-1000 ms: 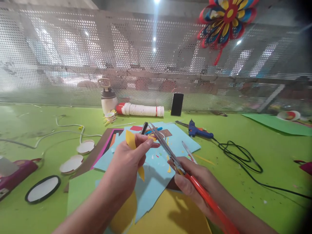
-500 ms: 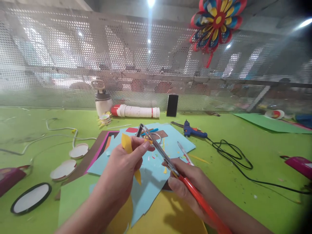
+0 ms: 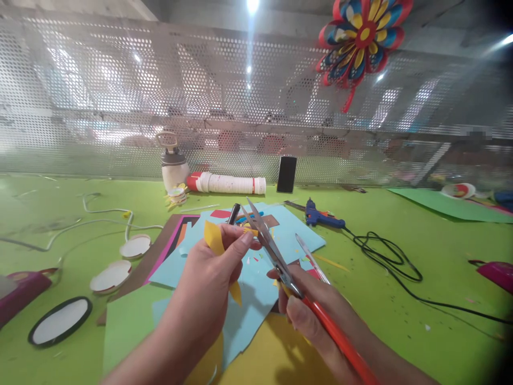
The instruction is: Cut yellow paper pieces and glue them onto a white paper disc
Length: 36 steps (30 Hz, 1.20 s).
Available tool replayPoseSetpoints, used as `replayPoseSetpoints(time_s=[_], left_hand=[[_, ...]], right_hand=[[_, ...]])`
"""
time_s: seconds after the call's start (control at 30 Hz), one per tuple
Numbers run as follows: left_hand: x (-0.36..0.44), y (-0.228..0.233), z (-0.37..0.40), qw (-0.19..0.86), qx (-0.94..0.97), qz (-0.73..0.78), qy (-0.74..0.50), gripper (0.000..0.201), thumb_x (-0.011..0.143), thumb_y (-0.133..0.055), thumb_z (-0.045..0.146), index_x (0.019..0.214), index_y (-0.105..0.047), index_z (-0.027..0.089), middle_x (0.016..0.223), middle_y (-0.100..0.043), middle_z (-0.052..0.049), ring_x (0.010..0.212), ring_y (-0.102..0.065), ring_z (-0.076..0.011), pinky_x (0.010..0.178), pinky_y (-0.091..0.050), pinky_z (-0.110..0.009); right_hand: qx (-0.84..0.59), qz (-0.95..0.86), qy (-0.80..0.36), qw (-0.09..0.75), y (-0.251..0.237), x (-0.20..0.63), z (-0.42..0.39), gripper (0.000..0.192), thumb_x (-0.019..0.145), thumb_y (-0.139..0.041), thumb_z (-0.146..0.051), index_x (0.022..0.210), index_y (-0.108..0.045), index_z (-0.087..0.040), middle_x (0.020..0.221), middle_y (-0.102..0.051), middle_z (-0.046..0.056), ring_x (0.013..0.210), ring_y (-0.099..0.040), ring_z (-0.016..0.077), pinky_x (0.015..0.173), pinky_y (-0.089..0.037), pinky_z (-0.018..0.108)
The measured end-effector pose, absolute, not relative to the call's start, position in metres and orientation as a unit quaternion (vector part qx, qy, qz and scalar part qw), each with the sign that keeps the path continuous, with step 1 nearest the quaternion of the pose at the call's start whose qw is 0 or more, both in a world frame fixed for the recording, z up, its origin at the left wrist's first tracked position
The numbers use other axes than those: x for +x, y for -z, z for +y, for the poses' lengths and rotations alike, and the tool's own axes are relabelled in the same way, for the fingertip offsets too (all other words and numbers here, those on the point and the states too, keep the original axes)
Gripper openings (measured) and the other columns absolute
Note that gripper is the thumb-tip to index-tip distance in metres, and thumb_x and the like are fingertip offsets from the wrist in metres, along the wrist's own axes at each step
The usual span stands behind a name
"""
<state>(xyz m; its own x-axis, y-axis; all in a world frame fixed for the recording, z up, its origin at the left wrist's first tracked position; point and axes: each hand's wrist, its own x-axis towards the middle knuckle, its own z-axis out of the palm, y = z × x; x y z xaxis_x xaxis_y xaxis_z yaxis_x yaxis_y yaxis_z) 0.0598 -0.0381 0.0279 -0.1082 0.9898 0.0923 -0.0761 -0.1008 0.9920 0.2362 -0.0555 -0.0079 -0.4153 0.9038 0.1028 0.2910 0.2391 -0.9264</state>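
My right hand (image 3: 316,315) is gripping the red-handled scissors (image 3: 280,262), whose blades are now parting wider than half a second ago around the yellow paper piece (image 3: 214,239) pinched in my left hand (image 3: 212,278) above the blue sheet (image 3: 256,267), readying another snip.

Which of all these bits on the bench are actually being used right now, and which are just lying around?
In use: left hand pinching yellow paper piece; right hand working scissors.

Lying about: glue gun, black cable, white discs, cup stack, paper flower.
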Motion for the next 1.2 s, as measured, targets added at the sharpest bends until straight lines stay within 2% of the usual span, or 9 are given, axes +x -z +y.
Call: replayPoseSetpoints(time_s=[0.3, 0.5, 0.67, 0.8, 0.97, 1.07, 1.1, 1.2], left_hand=[[0.061, -0.024, -0.038, 0.439, 0.495, 0.484, -0.573, 0.014, 0.08, -0.066, 0.033, 0.071, -0.063, 0.022, 0.066, -0.063, -0.004, 0.063, -0.056, -0.0184, 0.05, -0.037, -0.028], [0.061, -0.025, -0.038, 0.453, 0.485, 0.501, -0.556, 0.015, 0.083, -0.063, 0.031, 0.072, -0.061, 0.02, 0.054, -0.049, 0.002, 0.051, -0.039, -0.0123, 0.05, -0.03, -0.026], [0.062, -0.024, -0.04, 0.471, 0.473, 0.479, -0.569, 0.016, 0.082, -0.066, 0.032, 0.076, -0.062, 0.019, 0.065, -0.057, 0.002, 0.054, -0.037, -0.0104, 0.054, -0.031, -0.026], [0.061, -0.026, -0.039, 0.476, 0.476, 0.474, -0.567, 0.016, 0.08, -0.068, 0.032, 0.076, -0.062, 0.018, 0.072, -0.062, 0.002, 0.05, -0.031, -0.0082, 0.051, -0.026, -0.027], [0.057, -0.022, -0.033, 0.529, 0.488, 0.458, -0.522, 0.014, 0.079, -0.068, 0.031, 0.073, -0.062, 0.019, 0.069, -0.063, 0.001, 0.047, -0.029, -0.008, 0.049, -0.021, -0.028], [0.058, -0.018, -0.03, 0.57, 0.487, 0.437, -0.497, 0.016, 0.08, -0.067, 0.03, 0.072, -0.059, 0.019, 0.078, -0.069, -0.003, 0.051, -0.038, -0.0086, 0.049, -0.02, -0.027], [0.058, -0.018, -0.03, 0.579, 0.486, 0.435, -0.49, 0.017, 0.08, -0.068, 0.03, 0.072, -0.057, 0.019, 0.08, -0.071, -0.004, 0.055, -0.044, -0.0097, 0.05, -0.02, -0.026], [0.06, -0.016, -0.03, 0.597, 0.491, 0.431, -0.465, 0.02, 0.079, -0.069, 0.028, 0.07, -0.054, 0.019, 0.075, -0.07, -0.004, 0.074, -0.058, -0.0153, 0.052, -0.022, -0.024]], right_hand=[[-0.409, -0.711, -0.453, 0.349, 0.011, 0.237, -0.056, 0.059, 0.086, -0.043, -0.075, 0.11, -0.058, -0.023, 0.074, -0.049, -0.002, 0.059, -0.038, 0.0125, 0.055, -0.029, 0.029], [-0.415, -0.72, -0.433, 0.35, 0.008, 0.236, -0.058, 0.059, 0.086, -0.042, -0.075, 0.109, -0.059, -0.024, 0.075, -0.049, -0.001, 0.062, -0.041, 0.0142, 0.055, -0.029, 0.028], [-0.417, -0.721, -0.42, 0.361, 0.012, 0.236, -0.058, 0.059, 0.087, -0.043, -0.074, 0.111, -0.057, -0.022, 0.076, -0.046, -0.001, 0.062, -0.039, 0.0139, 0.056, -0.029, 0.028], [-0.416, -0.712, -0.442, 0.353, 0.011, 0.236, -0.058, 0.061, 0.086, -0.043, -0.074, 0.112, -0.056, -0.02, 0.073, -0.047, -0.002, 0.06, -0.038, 0.0132, 0.055, -0.03, 0.028], [-0.441, -0.699, -0.419, 0.377, 0.002, 0.244, -0.048, 0.06, 0.088, -0.043, -0.072, 0.112, -0.056, -0.019, 0.072, -0.05, -0.001, 0.06, -0.044, 0.0141, 0.054, -0.036, 0.028], [-0.523, -0.719, -0.306, 0.34, 0.002, 0.255, -0.026, 0.051, 0.091, -0.049, -0.063, 0.117, -0.056, -0.019, 0.065, -0.05, -0.004, 0.056, -0.048, 0.0138, 0.053, -0.041, 0.027], [-0.558, -0.725, -0.252, 0.315, 0.004, 0.259, -0.016, 0.047, 0.092, -0.05, -0.059, 0.117, -0.056, -0.019, 0.067, -0.055, -0.003, 0.06, -0.054, 0.0147, 0.057, -0.046, 0.027], [-0.612, -0.71, -0.215, 0.274, 0.012, 0.268, 0.01, 0.037, 0.093, -0.059, -0.044, 0.117, -0.058, -0.018, 0.085, -0.067, 0.001, 0.072, -0.063, 0.0164, 0.067, -0.053, 0.03]])
